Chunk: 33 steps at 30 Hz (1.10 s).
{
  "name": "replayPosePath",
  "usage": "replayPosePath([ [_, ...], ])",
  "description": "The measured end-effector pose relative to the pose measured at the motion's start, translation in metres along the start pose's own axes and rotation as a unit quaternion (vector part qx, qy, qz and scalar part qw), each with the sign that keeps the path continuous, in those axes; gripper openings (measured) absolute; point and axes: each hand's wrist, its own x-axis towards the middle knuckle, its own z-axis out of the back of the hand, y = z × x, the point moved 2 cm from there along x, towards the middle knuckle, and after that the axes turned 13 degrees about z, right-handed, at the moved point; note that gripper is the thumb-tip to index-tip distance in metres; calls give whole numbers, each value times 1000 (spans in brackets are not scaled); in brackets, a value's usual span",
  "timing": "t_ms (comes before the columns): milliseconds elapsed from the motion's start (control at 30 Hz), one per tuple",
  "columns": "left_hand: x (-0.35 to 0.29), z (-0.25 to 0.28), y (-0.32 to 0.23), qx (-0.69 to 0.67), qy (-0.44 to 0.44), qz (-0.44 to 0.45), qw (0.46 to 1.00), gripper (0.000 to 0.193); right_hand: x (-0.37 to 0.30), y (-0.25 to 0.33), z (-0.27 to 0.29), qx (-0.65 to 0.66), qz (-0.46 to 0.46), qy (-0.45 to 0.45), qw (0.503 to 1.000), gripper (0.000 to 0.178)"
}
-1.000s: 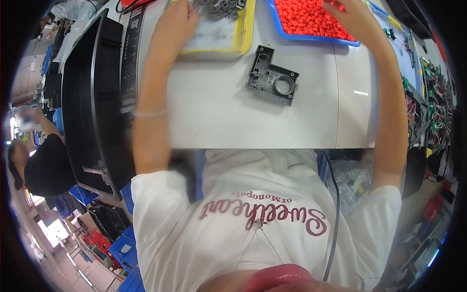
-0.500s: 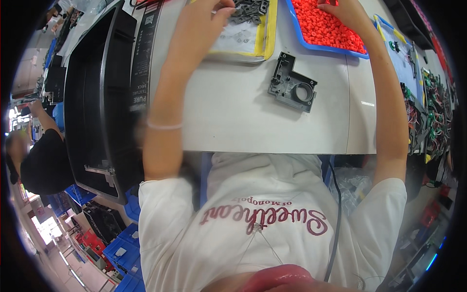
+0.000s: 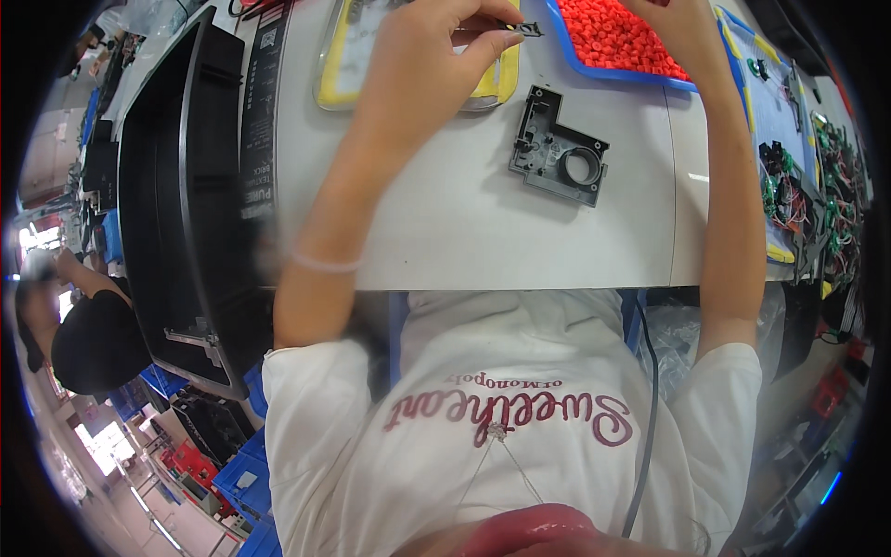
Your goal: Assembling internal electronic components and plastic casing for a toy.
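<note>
My left hand [image 3: 434, 56] is closed in a pinch on a small dark plastic part [image 3: 530, 30], which pokes out past the fingertips. Below that hand is a yellow-edged tray [image 3: 339, 96], mostly covered by the hand and wrist. At the top edge my right hand [image 3: 685, 26] is closed, its fingertips cut off by the frame, so what they hold is hidden. Beneath it sits a blue tray [image 3: 640, 80] of small red plastic pieces [image 3: 613, 42]. A grey L-shaped plastic housing [image 3: 541, 167] with a round opening lies on the table between my arms, touched by neither hand.
A big black bin [image 3: 190, 213] stands along the table's left side. At right are a blue-and-yellow tray [image 3: 766, 102] and wired assemblies [image 3: 787, 200] with green parts. The white table [image 3: 445, 241] ends near my body. Another person [image 3: 97, 339] is at far left.
My left hand has moved right, away from the loose dark parts in the yellow-edged tray, and now carries one. My right hand has lifted off the red pieces, toward the top edge.
</note>
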Motion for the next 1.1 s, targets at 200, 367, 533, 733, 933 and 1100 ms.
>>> replayPosePath([
  [200, 2, -7, 2, 29, 1, -21, 999, 11, -8, -2, 5, -59, 23, -34, 997, 12],
  [367, 1, -12, 3, 39, 7, -4, 999, 10, -9, -4, 10, 63, -56, -3, 996, 11],
  [533, -1, -16, 3, 8, 3, 17, 1000, 15, -12, 7, 14, 141, -81, -8, 987, 9],
  [733, -1, -20, 1, 9, 9, 17, 1000, 17, -18, 30, 12, 189, -101, 25, 977, 6],
  [933, -4, -19, 2, 1, -30, -2, 1000, 15, -24, 55, -5, 378, -63, 114, 917, 8],
  [1100, -6, -17, -2, 19, -22, -81, 996, 20, -27, 70, -8, 283, 95, 88, 950, 9],
])
